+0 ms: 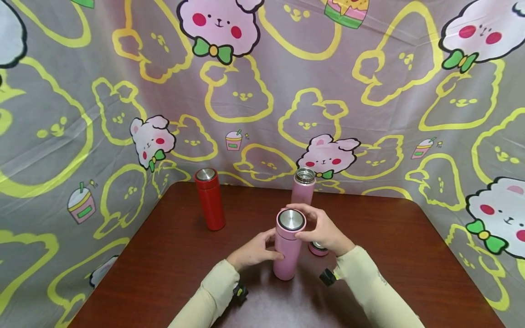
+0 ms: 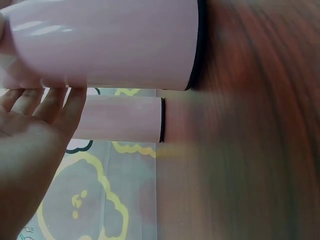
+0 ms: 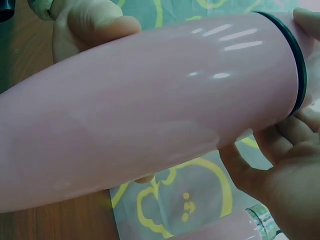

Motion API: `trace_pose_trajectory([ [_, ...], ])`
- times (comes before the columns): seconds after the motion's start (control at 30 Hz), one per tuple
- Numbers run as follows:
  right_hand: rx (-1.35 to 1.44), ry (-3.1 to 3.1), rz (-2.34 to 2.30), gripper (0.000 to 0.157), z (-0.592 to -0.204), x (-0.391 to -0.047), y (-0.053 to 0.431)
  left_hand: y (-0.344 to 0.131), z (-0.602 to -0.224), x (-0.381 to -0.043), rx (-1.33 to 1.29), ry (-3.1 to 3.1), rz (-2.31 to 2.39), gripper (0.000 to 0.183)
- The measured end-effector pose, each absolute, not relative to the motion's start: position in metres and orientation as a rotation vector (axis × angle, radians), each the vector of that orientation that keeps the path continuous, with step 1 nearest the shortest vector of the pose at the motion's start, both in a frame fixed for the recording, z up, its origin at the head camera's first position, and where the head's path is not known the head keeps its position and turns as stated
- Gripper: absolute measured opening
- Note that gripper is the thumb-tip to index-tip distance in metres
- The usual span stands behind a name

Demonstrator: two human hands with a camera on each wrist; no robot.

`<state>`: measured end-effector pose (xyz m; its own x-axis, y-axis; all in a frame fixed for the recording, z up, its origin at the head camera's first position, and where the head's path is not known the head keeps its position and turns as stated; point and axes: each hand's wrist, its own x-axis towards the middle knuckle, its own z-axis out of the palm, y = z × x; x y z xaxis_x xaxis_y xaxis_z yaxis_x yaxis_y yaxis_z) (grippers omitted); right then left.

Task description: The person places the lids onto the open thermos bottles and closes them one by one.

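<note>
A pink thermos bottle (image 1: 288,255) with a steel-topped lid (image 1: 291,220) stands upright near the middle of the table. My left hand (image 1: 255,250) grips its body from the left, thumb in front. Around the lid, the fingers and thumb of my right hand (image 1: 324,230) hold on from the right. In the right wrist view a dark ring (image 3: 295,65) marks the seam between lid and body. Behind stands a second pink thermos bottle (image 1: 302,193) with its threaded mouth uncovered. A loose pink lid (image 1: 318,249) lies beside my right hand, partly hidden by it.
A red thermos bottle (image 1: 211,205) with its lid on stands at the back left of the brown table (image 1: 164,273). Patterned cloth (image 1: 246,91) hangs behind the table and along both sides.
</note>
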<state>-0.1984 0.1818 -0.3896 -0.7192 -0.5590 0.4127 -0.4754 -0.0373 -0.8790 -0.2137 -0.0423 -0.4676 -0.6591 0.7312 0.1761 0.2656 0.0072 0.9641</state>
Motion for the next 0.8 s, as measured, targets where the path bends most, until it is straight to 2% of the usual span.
trace_pose_trajectory([
  [0.43,-1.054,2.264,-1.909,0.06,-0.387,-0.189,0.179,-0.042,-0.468,-0.212,1.014,1.974,1.679,0.067],
  [0.63,-1.087,2.062,-1.948,0.062,-0.39,-0.195,0.182,-0.042,-0.469,-0.213,1.001,1.937,1.698,0.066],
  [0.8,-1.221,1.673,-2.014,0.053,-0.396,-0.205,0.186,-0.042,-0.47,-0.213,0.992,1.934,1.698,0.065],
])
